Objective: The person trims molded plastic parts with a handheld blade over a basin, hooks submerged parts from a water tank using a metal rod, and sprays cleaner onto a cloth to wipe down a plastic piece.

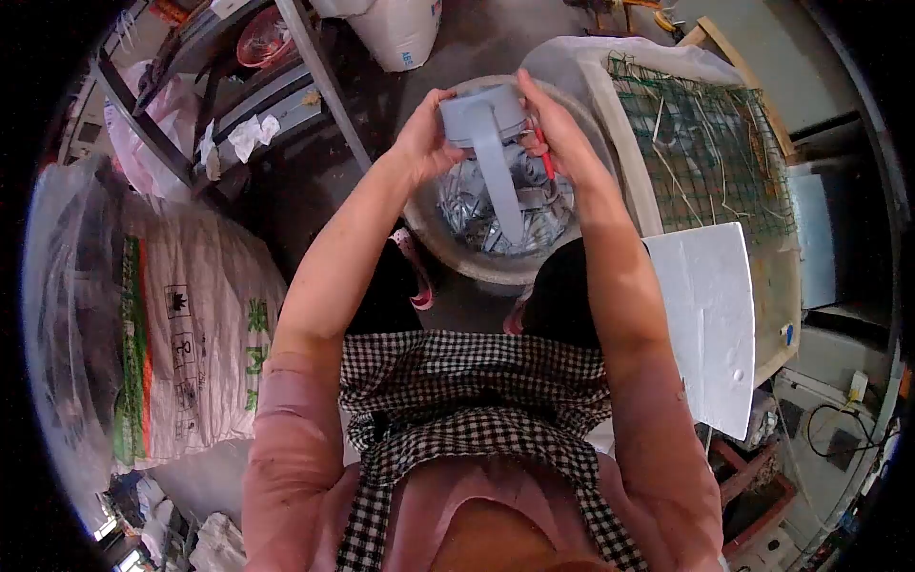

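Both hands hold a grey plastic part (477,119) with a long flat tongue that hangs down toward me. My left hand (428,133) grips its left side, fingers wrapped round the edge. On the right side, my right hand (558,129) presses against the part and also holds a small tool with a red handle (544,160). Below them stands a large round tub (429,224) with many grey plastic pieces (462,212) in it. The part is above the tub, and the tool's tip is hard to make out.
At the right stands a frame with green netting (701,153), beside a white foam board (710,324). A metal rack (329,86) and large woven sacks (205,334) are at the left. A white sack (400,33) stands beyond the tub.
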### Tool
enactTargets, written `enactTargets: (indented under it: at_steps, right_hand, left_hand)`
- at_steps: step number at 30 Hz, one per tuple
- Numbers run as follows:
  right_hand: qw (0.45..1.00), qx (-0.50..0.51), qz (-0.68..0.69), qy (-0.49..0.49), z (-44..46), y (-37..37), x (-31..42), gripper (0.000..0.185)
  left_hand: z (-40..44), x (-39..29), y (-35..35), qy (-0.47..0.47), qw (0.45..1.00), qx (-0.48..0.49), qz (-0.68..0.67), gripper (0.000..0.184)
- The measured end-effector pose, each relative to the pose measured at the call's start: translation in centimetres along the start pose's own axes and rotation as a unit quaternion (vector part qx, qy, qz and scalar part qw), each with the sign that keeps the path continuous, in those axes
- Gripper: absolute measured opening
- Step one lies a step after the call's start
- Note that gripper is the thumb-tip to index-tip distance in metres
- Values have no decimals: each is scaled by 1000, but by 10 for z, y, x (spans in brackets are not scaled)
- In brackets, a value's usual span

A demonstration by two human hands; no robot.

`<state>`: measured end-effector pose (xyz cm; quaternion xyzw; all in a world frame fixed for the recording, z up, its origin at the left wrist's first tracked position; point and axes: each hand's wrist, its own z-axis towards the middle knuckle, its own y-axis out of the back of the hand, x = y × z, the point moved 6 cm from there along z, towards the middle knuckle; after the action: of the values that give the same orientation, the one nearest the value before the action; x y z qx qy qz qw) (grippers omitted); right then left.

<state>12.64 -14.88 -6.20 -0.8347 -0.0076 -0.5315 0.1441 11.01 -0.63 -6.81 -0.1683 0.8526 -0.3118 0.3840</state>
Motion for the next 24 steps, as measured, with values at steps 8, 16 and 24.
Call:
enactTargets:
  at_steps: [8,16,24]
  right_hand:
    - [971,-14,-130,199,-17,-9,30,44]
    - [938,-58,-82,332,-21,-6,35,37]
    - [956,-84,173,222,-15,11,29,40]
  left_hand:
    - [-13,-27,-1,-214,947,-5,242,36]
    - [-23,-23,-15,-345,896,17,278,43]
    - [-48,3,-37,-523,463,17,715,38]
